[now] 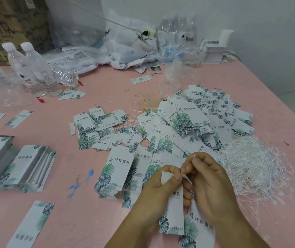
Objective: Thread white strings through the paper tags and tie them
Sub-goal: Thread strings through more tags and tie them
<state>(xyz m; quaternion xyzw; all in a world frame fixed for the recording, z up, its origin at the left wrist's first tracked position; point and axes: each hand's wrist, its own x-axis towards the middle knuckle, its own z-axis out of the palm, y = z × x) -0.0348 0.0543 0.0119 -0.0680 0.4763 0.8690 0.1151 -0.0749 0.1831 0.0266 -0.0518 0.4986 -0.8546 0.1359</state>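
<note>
Closest to the lens, my two bare hands are meeting low and right of centre above a pink desk [107, 203]. I am holding one paper tag [172, 212] in my left hand [154, 190], its fingers [174, 173] clamped on the tag's top edge, seemingly to keep the punched end steady while the printed length hangs down toward me. My right hand [213, 183] is pressing in just beside it, fingers pinched together on a white string [186, 176] right at that top edge; a short tip is poking up above the thumb. I judge I am threading, with the knot not yet tied, though the hole itself is hidden by my fingers. A loose heap of white strings [252, 167] is lying just right of my hands, within easy reach for the next pull. Beyond them, a wide mound of tags with strings trailing out [197, 122] is spreading across the middle of the desk, probably the finished pile. Neat stacks of leaf-printed tags [118, 169] are sitting just left of my hands, likely the supply. Farther left more stacks [26, 165] are waiting, and water bottles [34, 68] are standing near the far left edge.
</note>
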